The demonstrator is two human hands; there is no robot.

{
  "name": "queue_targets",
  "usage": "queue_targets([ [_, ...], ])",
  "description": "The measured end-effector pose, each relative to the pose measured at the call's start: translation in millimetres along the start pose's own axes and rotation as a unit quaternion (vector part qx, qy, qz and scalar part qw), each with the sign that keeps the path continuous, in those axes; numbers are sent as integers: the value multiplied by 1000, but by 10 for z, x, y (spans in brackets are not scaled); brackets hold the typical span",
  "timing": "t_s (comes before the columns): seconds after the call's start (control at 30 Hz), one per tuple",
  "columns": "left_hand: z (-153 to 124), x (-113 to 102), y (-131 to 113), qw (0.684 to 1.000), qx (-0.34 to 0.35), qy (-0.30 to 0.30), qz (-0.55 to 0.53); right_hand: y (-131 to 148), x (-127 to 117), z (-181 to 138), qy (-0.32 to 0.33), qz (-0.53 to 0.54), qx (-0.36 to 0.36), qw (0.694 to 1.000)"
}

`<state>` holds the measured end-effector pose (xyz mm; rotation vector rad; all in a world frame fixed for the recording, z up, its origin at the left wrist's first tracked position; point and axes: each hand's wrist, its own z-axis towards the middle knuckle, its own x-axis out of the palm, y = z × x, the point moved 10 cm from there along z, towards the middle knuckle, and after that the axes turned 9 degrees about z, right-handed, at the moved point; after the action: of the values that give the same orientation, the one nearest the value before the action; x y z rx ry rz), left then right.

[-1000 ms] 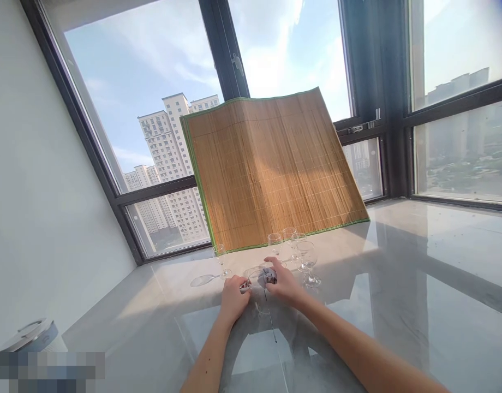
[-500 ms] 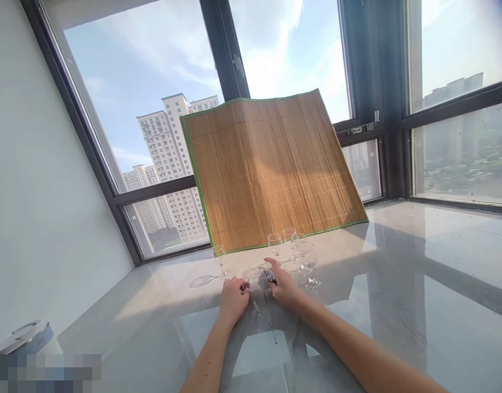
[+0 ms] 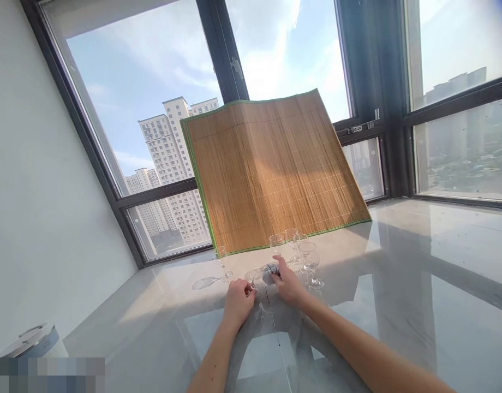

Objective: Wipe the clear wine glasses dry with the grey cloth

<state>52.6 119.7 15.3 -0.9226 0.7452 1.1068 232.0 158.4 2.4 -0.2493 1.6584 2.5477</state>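
Note:
My left hand (image 3: 240, 300) is closed, its fingertips pinching a small clear glass (image 3: 253, 285) just above the counter; its outline is faint and partly hidden by my fingers. Bunched in my right hand (image 3: 289, 284) is a grey cloth (image 3: 269, 274), pressed close to that glass, with one finger pointing forward. Beyond my left hand a stemmed glass (image 3: 222, 262) stands upright by itself. Several more clear stemmed glasses stand together past my right hand, the nearest being a round-bowled glass (image 3: 310, 259).
A bamboo mat (image 3: 271, 169) with green edging leans on the window frame (image 3: 224, 49) behind the glasses. The glossy stone counter (image 3: 153, 338) carries strong reflections. At the lower left is a lidded white and blue container (image 3: 36, 344), partly covered by a blurred patch.
My left hand has turned a little around the glass and shifted slightly right. My right hand with the cloth has tilted up a bit. The standing glasses stay in place.

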Motion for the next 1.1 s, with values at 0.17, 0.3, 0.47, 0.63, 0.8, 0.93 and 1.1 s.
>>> queue_targets([
  [0.17,-10,2,-36,1000,5,-4,2,12,-33,7,-15,6,-1,1000],
  [0.3,-11,5,-37,1000,5,-3,5,59,-64,-18,-18,3,-6,1000],
  [0.47,-24,2,-67,1000,18,-1,-2,121,-108,-24,-31,-15,-28,999],
  [0.63,-54,19,-154,998,43,15,-39,191,-205,-13,-62,7,-47,997],
  [0.8,-48,-83,-138,997,37,-30,-66,440,-286,-79,-86,24,-114,989],
  [0.93,-47,-177,-20,994,2,-81,-76,471,-446,-111,-153,43,-116,980],
  [1.1,-73,-358,211,971,-83,-168,-148,348,-465,-83,-164,51,-77,982],
])
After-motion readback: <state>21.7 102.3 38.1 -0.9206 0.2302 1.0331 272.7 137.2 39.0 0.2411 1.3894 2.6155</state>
